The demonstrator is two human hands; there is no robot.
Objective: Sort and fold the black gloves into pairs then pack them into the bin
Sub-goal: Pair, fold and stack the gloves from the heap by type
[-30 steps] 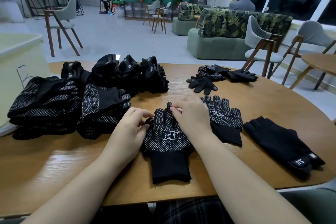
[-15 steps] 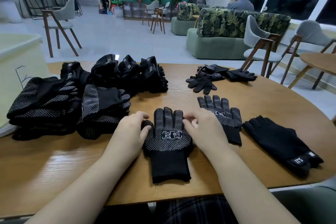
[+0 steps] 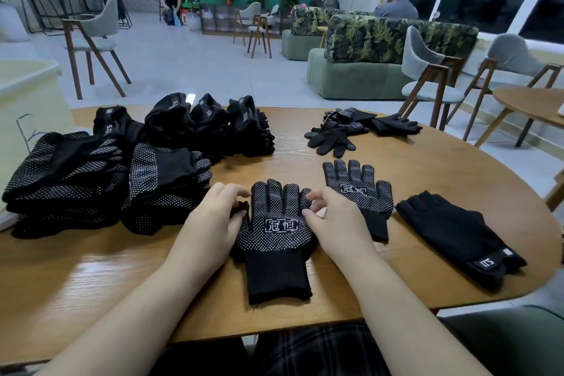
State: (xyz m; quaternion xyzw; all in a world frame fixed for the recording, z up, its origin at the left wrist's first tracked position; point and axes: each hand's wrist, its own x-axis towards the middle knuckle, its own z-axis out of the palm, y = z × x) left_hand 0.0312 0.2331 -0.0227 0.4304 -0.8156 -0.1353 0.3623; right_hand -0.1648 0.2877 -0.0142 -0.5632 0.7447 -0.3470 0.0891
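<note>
A: How far along would you say the sorting is?

B: Well along, I'd judge. At nine to eleven o'clock on the oval light-wood table (image 3: 442, 168) sit folded stacks of black white-dotted knit gloves (image 3: 91, 180), and behind them a row of folded plain black gloves with small white cuff labels (image 3: 198, 122). None looks packed; I can't make out a bin for certain.

A: And what's left?

B: A flat black dotted knit glove with a white boxed logo (image 3: 274, 232) lies dead centre, cuff toward the person. A second black dotted logo glove (image 3: 360, 192) lies at two o'clock of it, just beside but apart, likely its mate. At three o'clock rests a black fingerless glove with a labelled wrist strap (image 3: 457, 235), and at one o'clock, far across, a small loose heap of mixed black gloves (image 3: 351, 131).

A: The hands?

B: The left hand (image 3: 210, 223) has curled fingers pinching the centre glove's thumb edge. The right hand (image 3: 332, 220) pinches its little-finger side, fingers bent. Straightening it before pairing, I'd guess.

A: The room?

B: A lounge: pale tiled floor, grey wood-legged chairs (image 3: 91, 40), green sofas with leaf-print backs (image 3: 381, 40), a teal wall with potted plants at twelve o'clock, dark windows at two. A few seated people are visible far off.
</note>
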